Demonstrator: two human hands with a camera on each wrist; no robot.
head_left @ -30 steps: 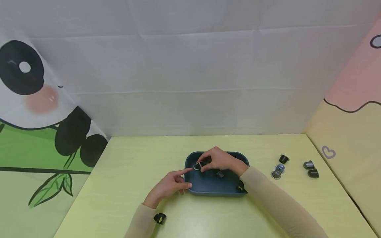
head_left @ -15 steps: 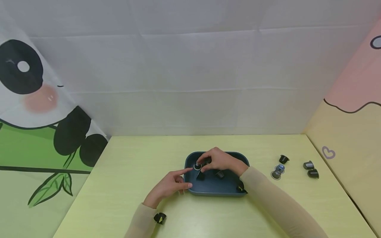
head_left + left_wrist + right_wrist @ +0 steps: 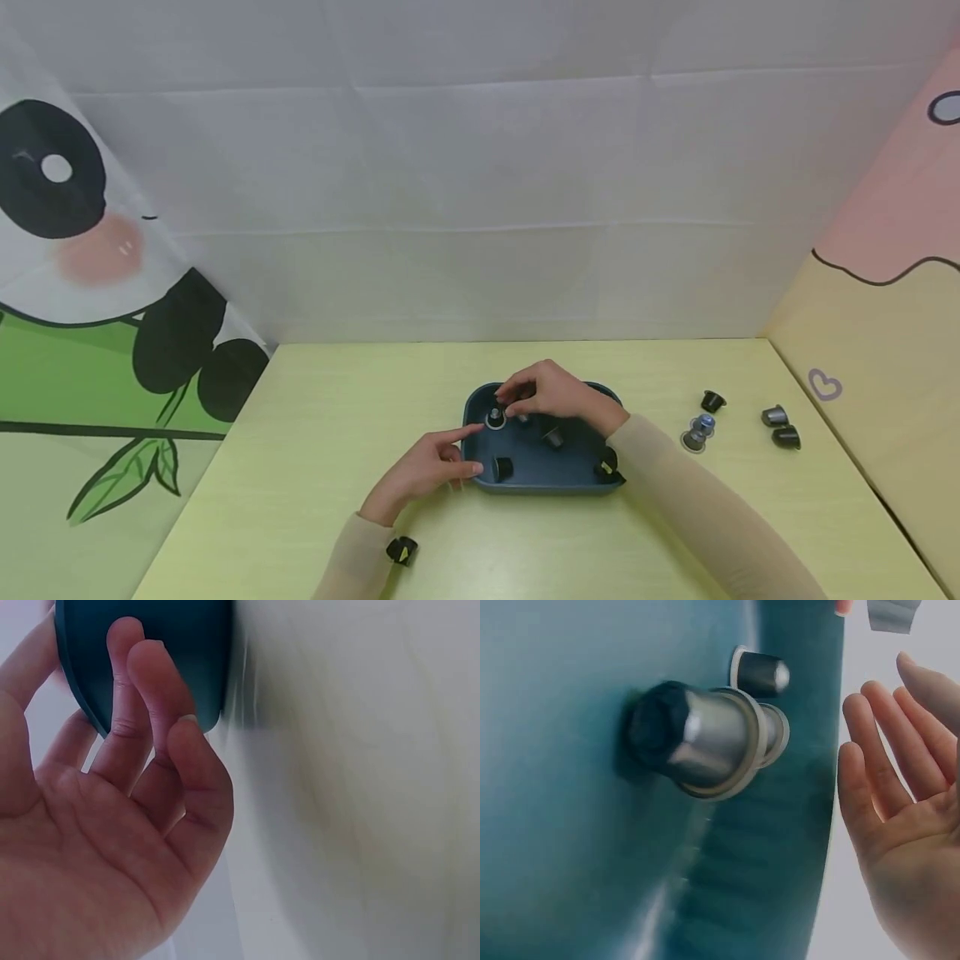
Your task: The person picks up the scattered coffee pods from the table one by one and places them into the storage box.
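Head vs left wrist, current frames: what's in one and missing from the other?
Only head: the right hand over the blue tray, the capsules inside the tray, and the loose capsules on the table to the right.

Only left wrist: the palm of the left hand and the inner sides of its bent fingers.

Both: the left hand at the tray, though left wrist catches only part of the tray.

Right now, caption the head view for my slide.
Left hand at a blue tray, right hand above capsules inside it.
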